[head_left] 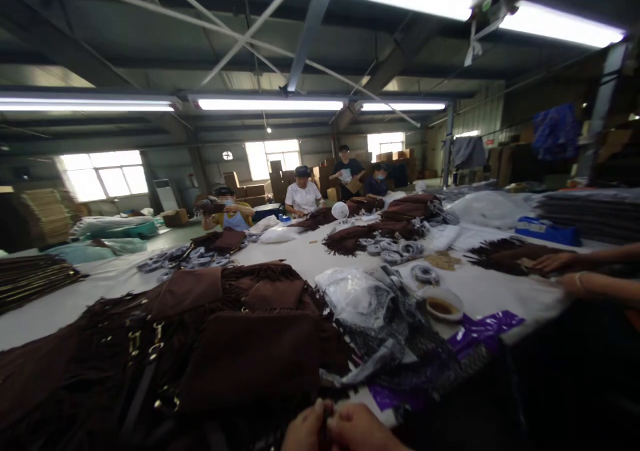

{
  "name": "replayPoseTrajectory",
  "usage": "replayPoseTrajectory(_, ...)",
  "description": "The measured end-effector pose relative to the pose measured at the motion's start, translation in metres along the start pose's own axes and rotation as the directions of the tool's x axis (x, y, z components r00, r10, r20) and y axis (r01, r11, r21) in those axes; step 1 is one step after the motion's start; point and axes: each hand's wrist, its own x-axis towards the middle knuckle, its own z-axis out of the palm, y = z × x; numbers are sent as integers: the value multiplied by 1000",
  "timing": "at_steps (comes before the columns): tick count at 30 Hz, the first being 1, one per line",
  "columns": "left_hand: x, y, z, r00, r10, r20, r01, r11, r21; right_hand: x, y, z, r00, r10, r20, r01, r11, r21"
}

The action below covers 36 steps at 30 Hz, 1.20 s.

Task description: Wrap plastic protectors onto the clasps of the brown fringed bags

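Observation:
At the bottom edge of the view, my left hand [306, 430] and my right hand [364, 428] are close together with fingers pinched. What lies between the fingertips is dark and too small to make out. Just beyond them, on the left, spreads a heap of dark brown fringed bags [255, 351]. Straps with gold-coloured metal clasps [156, 344] lie among the bags. Clear plastic wrapping [357, 298] sits crumpled ahead of my right hand, beside purple plastic packaging [487, 328].
A white bowl [443, 303] of brown liquid stands right of the wrapping, near rolled grey straps [425, 275]. At the right, a co-worker's hands [555, 264] touch a brown fringed piece [500, 256]. Several people work across the white table [280, 251]. A blue box [547, 231] lies far right.

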Motion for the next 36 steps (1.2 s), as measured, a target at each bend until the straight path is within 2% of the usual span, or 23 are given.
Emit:
replayPoseTrajectory(2, -8, 0, 7, 998, -57, 23, 59, 995, -75, -1, 2, 7, 996, 75, -55, -72, 995, 62)
replayPoseTrajectory(4, -14, 2, 12, 995, -94, 27, 97, 991, -93, -9, 1, 12, 992, 97, -75, -92, 994, 65)
replayPoseTrajectory(7, -15, 7, 15, 992, -122, 19, 124, 983, -133, -27, -5, 8, 996, -7, -90, 4, 1000, -28)
replayPoseTrajectory(9, -15, 10, 15, 990, -139, -15, 135, 979, -154, -41, -10, -9, 965, -170, -199, 139, 977, -161)
replayPoseTrajectory(10, -14, 12, 14, 988, -149, -33, 142, 977, -159, -48, -13, -22, 921, -276, -274, 206, 944, -257)
replayPoseTrajectory(11, -14, 13, 13, 986, -157, -48, 148, 976, -160, -55, -16, -40, 854, -386, -349, 257, 896, -362)
replayPoseTrajectory(13, -13, 13, 11, 984, -169, -60, 159, 976, -152, -64, -22, -86, 673, -577, -463, 283, 779, -559)
replayPoseTrajectory(15, -13, 13, 11, 982, -176, -67, 165, 975, -146, -67, -28, -144, 466, -700, -542, 210, 682, -700)
replayPoseTrajectory(16, -12, 13, 11, 981, -180, -71, 168, 975, -144, -67, -31, -174, 396, -741, -542, 132, 630, -765)
replayPoseTrajectory(17, -12, 13, 11, 980, -183, -74, 171, 975, -141, -65, -32, -204, 365, -760, -538, 18, 583, -812)
replayPoseTrajectory(18, -12, 12, 11, 980, -184, -74, 172, 975, -137, -62, -32, -233, 379, -747, -546, -123, 544, -830)
replayPoseTrajectory(19, -12, 12, 12, 981, -180, -74, 169, 976, -134, -58, -31, -258, 414, -709, -570, -264, 506, -821)
replayPoseTrajectory(21, -13, 12, 13, 983, -167, -70, 157, 979, -129, -48, -25, -300, 512, -596, -619, -458, 421, -783)
replayPoseTrajectory(24, -14, 13, 15, 985, -157, -77, 147, 981, -128, -32, -8, -337, 638, -402, -657, -569, 329, -754)
replayPoseTrajectory(26, -15, 14, 16, 983, -161, -89, 149, 980, -128, -23, 3, -348, 677, -338, -654, -573, 316, -756)
replayPoseTrajectory(29, -16, 15, 17, 985, -155, -78, 144, 981, -126, -14, 10, -353, 684, -341, -645, -549, 341, -763)
replayPoseTrajectory(32, -16, 14, 16, 986, -153, -61, 144, 981, -134, -15, 5, -353, 681, -348, -644, -540, 354, -763)
replayPoseTrajectory(34, -16, 14, 15, 985, -163, -60, 153, 977, -147, -20, -2, -349, 650, -416, -636, -507, 386, -771)
replayPoseTrajectory(36, -15, 13, 14, 984, -169, -58, 158, 975, -156, -28, -13, -339, 577, -540, -612, -421, 445, -790)
